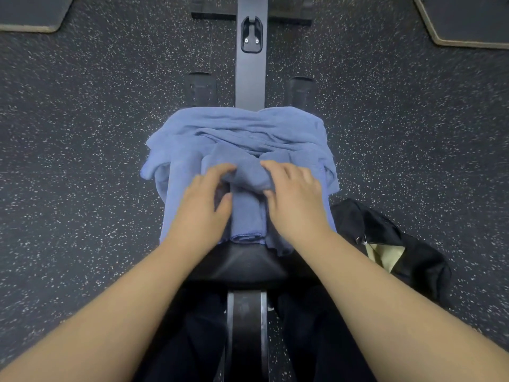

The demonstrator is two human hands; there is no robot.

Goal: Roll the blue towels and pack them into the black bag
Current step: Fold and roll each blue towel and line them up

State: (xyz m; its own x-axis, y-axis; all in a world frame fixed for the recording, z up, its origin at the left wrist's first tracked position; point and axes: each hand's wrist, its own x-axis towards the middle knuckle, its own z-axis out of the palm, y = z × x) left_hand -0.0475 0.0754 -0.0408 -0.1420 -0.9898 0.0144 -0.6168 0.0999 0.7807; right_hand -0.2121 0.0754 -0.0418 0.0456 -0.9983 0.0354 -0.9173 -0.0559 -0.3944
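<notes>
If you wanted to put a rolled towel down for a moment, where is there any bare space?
The speckled floor left of the bench is bare, as is the floor right of the towels, beyond the black bag. The bench top is crowded: towels cover it, with the left hand and right hand on them.

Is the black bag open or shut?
Open: the black bag gapes on the floor, showing tan lining.

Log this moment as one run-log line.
stage: rolling | left hand: grip on towel roll | right hand: grip on same roll | loose towels: on bench | black bag: floor, right of bench, open
</notes>
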